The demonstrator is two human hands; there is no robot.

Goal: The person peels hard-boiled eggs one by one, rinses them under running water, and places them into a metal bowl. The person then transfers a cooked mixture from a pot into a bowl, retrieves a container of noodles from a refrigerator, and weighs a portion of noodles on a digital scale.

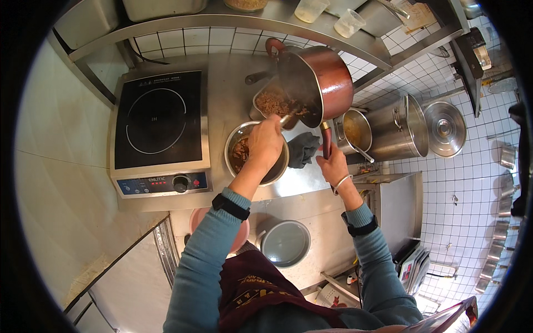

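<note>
My right hand (334, 165) grips the handle (326, 143) of a reddish-brown saucepan (337, 80). The saucepan is tipped on its side, mouth facing left, above a metal container of browned minced meat (270, 104). A utensil (285, 119) with a pale shaft is held in my left hand (266, 140), its far end among the mince at the saucepan's lip; the end's shape is hidden. Below that hand, partly covered by my forearm, stands a round steel bowl (283, 164) with dark meat pieces (240, 154). A dark grey cloth (303, 150) lies on the counter between my hands.
An induction cooker (158, 119) occupies the counter's left. To the right are a small pot of yellowish liquid (355, 130), a tall stockpot (391, 130) and a lid (445, 129). A steel shelf (233, 21) crosses overhead; a grey bucket (286, 244) sits below.
</note>
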